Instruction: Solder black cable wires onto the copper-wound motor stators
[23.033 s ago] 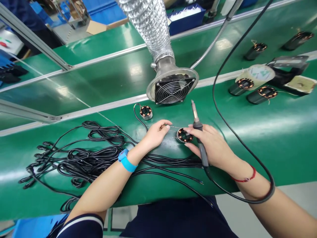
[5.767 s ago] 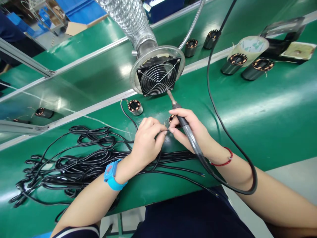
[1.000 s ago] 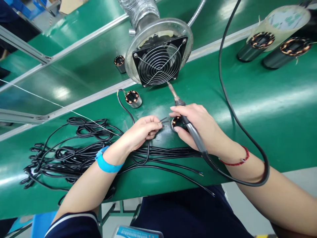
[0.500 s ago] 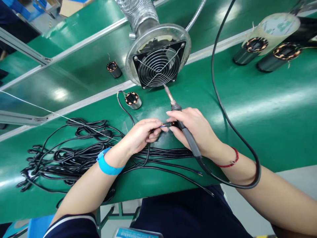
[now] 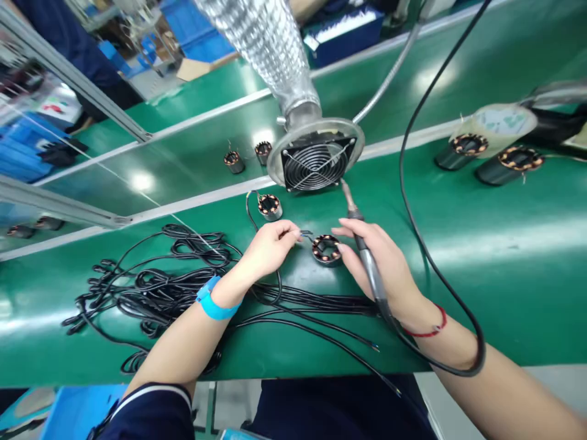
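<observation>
Stator [image 5: 326, 261] sits on the green bench [image 5: 486, 293], windings up; clock's centered on it. Left hand [image 5: 269, 249] at 9 has its fingers pinched on some wires [image 5: 307, 233], ends pointing at the stator. Right hand [image 5: 386, 263] at 3 is wrapped round an iron [image 5: 373, 272] aimed at 11; thumb's right by the rim, can't tell if touching. Fan [image 5: 316, 166] is at 12, another stator [image 5: 270, 212] at 10, cables [image 5: 172, 296] piled around 8 to 9, two more stators [image 5: 495, 172] next to a tape roll [image 5: 504, 123] at 2.

Stator ring [image 5: 326, 259]: copper-wound, face-up | soldering iron [image 5: 373, 272]: slanted | dark wires [image 5: 306, 233]: left of ring
</observation>
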Tool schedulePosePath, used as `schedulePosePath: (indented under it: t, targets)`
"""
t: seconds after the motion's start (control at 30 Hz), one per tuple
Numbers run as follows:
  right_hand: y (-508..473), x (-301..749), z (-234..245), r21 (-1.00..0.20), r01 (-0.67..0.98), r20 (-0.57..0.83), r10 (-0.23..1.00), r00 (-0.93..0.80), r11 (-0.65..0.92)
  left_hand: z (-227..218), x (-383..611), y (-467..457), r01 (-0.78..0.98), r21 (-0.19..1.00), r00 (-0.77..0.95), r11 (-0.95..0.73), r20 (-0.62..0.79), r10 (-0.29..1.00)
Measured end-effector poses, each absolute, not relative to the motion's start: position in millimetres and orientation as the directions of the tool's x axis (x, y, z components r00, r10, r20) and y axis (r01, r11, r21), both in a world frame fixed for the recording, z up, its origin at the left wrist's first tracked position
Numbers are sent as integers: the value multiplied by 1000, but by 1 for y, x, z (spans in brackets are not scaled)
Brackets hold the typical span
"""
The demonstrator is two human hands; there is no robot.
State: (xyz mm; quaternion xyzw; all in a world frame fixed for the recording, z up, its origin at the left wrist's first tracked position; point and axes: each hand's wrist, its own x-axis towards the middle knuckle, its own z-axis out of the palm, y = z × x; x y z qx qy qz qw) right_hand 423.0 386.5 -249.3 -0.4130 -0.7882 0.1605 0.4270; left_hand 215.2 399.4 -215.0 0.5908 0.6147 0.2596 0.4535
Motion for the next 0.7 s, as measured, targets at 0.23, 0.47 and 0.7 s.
schedulePosePath:
  t: [0.23,0.47,0.7]
  targets:
    - [390,438,-244,-662,492,561,809,-175,565,-201,172,419,794,598,-224,106,126,967]
    - [390,440,-236,-587,481,619,744,-252,651,-171,135,483,969,140,-219,205,94,971]
    - [412,448,-254,-503,536,684,691,-233,678,-180,109,533,950,-85,-297,301,59,953]
